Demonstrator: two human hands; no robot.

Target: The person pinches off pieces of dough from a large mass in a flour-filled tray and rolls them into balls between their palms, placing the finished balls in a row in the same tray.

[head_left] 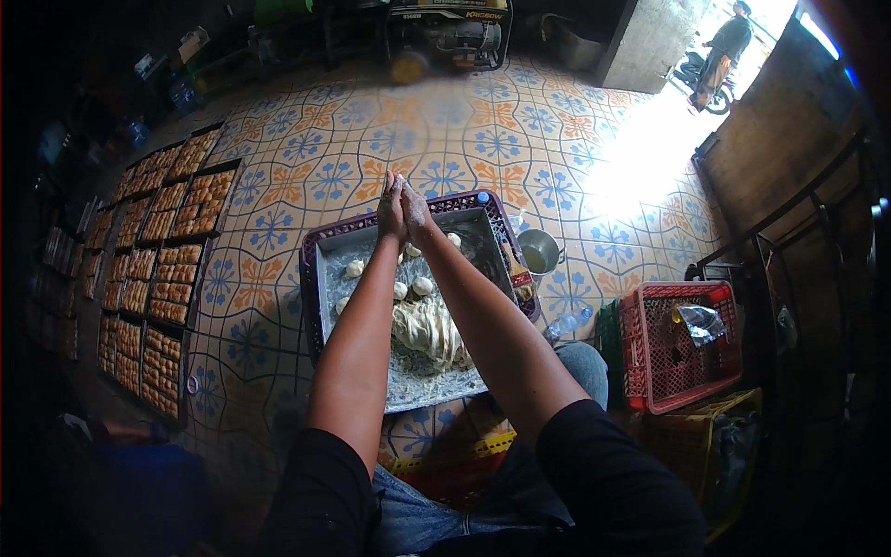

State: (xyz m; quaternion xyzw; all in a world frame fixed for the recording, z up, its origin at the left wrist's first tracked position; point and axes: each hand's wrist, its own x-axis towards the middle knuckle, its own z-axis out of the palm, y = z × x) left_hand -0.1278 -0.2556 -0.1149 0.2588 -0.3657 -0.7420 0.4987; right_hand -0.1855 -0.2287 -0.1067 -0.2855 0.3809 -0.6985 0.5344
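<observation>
While left hand (391, 210) and right hand (414, 210) press palm to palm above metal tray (483, 243), we cannot tell what they enclose; dough mass (425, 327) lies nearer body, long axis toward us.

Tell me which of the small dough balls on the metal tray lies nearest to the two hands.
The dough ball at the far end of the tray, just below the pressed-together left hand and right hand. The other balls lie lower or off to either side.
</observation>
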